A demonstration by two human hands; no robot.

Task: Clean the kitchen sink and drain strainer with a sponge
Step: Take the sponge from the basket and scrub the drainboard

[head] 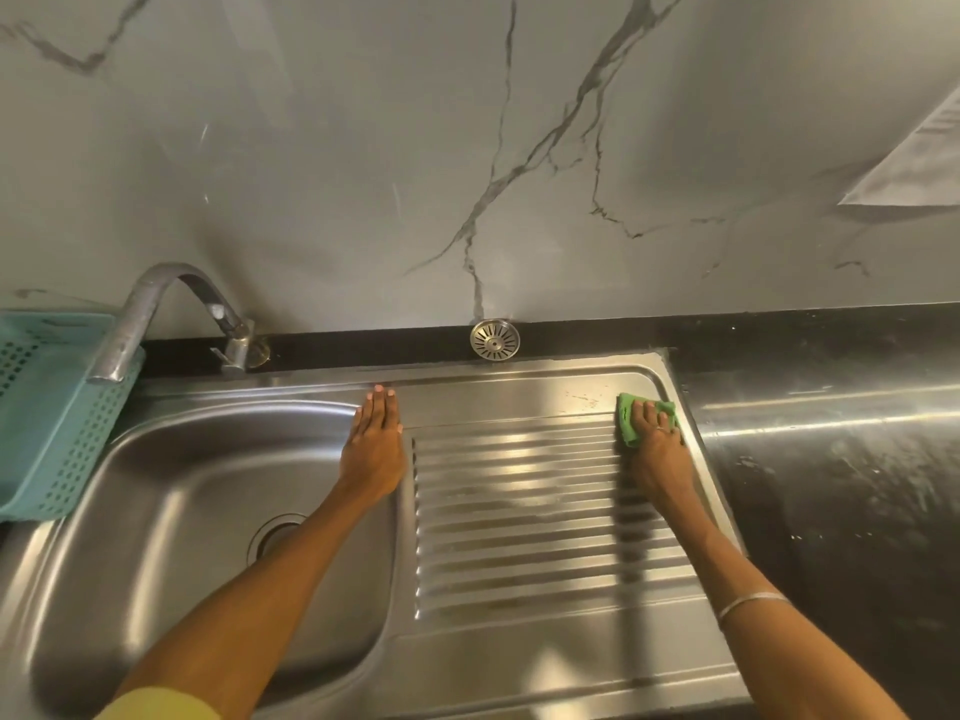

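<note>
A steel kitchen sink (171, 491) fills the left, its bowl empty and its open drain hole (272, 532) partly hidden by my left forearm. The ribbed steel drainboard (519, 511) lies to its right. The round drain strainer (495, 339) stands out of the sink on the black ledge at the back. My left hand (375, 444) rests flat, fingers together, on the ridge between bowl and drainboard. My right hand (657, 449) presses a green sponge (628, 413) onto the drainboard's far right corner.
A curved steel tap (150, 314) arches over the sink's back left corner. A teal perforated basket (41, 407) sits at the left edge. A dark wet countertop (831, 485) extends right. A marble-patterned wall (467, 148) rises behind.
</note>
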